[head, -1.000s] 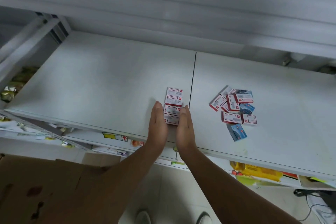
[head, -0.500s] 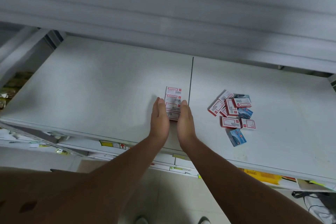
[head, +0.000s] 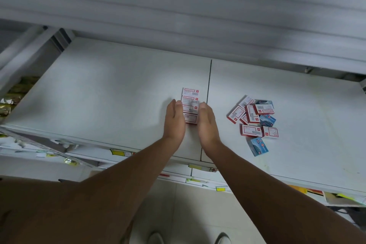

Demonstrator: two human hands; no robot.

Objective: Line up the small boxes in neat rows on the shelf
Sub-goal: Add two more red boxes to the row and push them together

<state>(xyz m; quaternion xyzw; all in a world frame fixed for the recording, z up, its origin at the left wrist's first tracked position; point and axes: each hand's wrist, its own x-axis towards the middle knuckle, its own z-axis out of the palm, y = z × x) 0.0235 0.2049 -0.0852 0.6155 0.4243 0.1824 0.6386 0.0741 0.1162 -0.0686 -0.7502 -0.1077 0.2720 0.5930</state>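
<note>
A column of small red-and-white boxes [head: 190, 105] lies flat on the white shelf [head: 111, 93], just left of the dark seam [head: 208, 93] that divides the shelf into two panels. Four boxes can be made out in it, one behind the other, running away from the shelf's front edge. The left hand [head: 174, 120] stands on its edge against the column's left side, fingers straight and together, palm turned toward the boxes. The right hand [head: 207, 123] mirrors it on the right side, also flat with straight fingers, so the nearer boxes sit between the two palms; neither hand curls around anything. The two farthest boxes reach beyond the fingertips. Well to the right, on the other panel, a loose heap of small boxes [head: 252, 118] lies in disorder, mostly red-and-white ones at mixed angles, some overlapping. Among them are blue boxes, one [head: 267, 120] at the heap's right side and one [head: 259, 146] lying apart at the near end. Below the shelf's front edge, yellow labels [head: 116, 152] show on a lower shelf, and the tips of two shoes [head: 156, 238] appear on the tiled floor.
</note>
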